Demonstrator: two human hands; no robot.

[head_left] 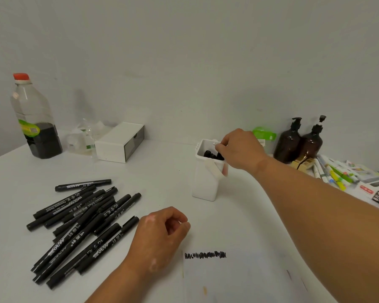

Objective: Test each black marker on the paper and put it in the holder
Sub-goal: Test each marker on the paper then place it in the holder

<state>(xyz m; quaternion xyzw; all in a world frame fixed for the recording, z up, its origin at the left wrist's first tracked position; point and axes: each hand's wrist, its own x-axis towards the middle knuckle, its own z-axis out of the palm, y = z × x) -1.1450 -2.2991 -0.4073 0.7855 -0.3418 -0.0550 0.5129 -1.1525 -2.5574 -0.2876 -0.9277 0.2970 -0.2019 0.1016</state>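
**Marker going into the holder**

The right hand (241,149) is over the mouth of the white holder (206,182), its fingers (222,147) curled down among the black caps (209,154) standing inside. Whether they clamp a marker I cannot tell; the hand hides it. This reads as the drop-in step. Nearer the person than the holder, the paper (239,278) lies on the desk (162,171) with one black scribble (205,255). The left hand (160,235) rests between holder and paper, fingers loosely curled, holding nothing. Left of the holder and nearer, the pile of markers (81,224) waits untested. Next, I'd judge: lift clear of the holder, pick one from the pile, uncap it.
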